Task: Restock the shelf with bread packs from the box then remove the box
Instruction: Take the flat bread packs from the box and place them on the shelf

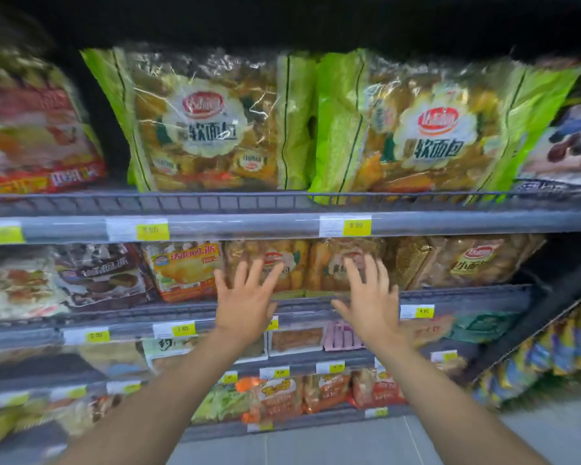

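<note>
left hand: [245,303] fingers straight and spread wide, palm facing the shelf, holding nothing.
right hand: [371,305] same pose, splayed flat and holding nothing.
target: two clear bread packs side by side on the middle shelf [467,293], the left pack [292,260] and the right pack [329,263].
pack pose: both stand upright with long axis vertical, fronts facing the aisle and edges touching.
key relation: the packs lie straight ahead of the hands, farther in and slightly higher. The left hand fronts the left pack and the right hand fronts the right pack, so each hand is nearer its own pack.
contact: fingertips overlap the pack fronts, but the frame is blurred, so I can't tell if they touch or stop just short.
above: two big green packs [208,122] stand on the top shelf, well clear of the hands.
box: not in view.
step, my read: squaring up packs already placed, so restocking is partly done and box removal is pending.
next move, my read: an even flat-palm push toward the back.
risk: the bread is soft, and an uneven push could dent or tip a pack.
</note>
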`<action>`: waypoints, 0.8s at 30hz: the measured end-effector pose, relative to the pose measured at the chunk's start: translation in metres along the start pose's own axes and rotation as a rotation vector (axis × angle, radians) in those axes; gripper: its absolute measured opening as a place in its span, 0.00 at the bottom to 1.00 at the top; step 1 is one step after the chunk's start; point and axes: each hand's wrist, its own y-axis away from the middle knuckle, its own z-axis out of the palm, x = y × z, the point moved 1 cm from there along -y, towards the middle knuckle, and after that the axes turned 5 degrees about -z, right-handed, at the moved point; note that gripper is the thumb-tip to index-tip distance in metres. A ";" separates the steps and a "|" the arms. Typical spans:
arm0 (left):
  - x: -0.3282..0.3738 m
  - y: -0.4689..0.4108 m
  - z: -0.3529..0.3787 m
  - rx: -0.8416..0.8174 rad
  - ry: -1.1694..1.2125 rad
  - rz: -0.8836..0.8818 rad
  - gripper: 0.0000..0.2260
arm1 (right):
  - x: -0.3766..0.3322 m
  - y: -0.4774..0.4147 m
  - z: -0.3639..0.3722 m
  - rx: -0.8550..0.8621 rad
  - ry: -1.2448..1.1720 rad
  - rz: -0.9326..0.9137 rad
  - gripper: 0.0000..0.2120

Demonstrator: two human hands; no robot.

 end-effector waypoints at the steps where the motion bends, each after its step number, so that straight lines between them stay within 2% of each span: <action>1: 0.001 0.009 -0.013 -0.042 0.016 0.005 0.39 | -0.002 0.009 -0.012 -0.041 0.008 -0.012 0.43; 6: 0.005 0.059 -0.090 -0.093 0.060 0.050 0.36 | -0.009 0.062 -0.083 -0.117 0.002 -0.071 0.42; 14: 0.007 0.116 -0.159 0.086 0.056 0.183 0.39 | -0.002 0.141 -0.169 0.061 0.025 -0.009 0.42; 18: 0.019 0.139 -0.171 0.133 0.061 0.317 0.39 | 0.010 0.190 -0.187 0.046 0.064 0.107 0.44; 24: 0.050 0.190 -0.166 0.094 0.075 0.526 0.39 | 0.034 0.296 -0.193 0.000 0.092 0.340 0.44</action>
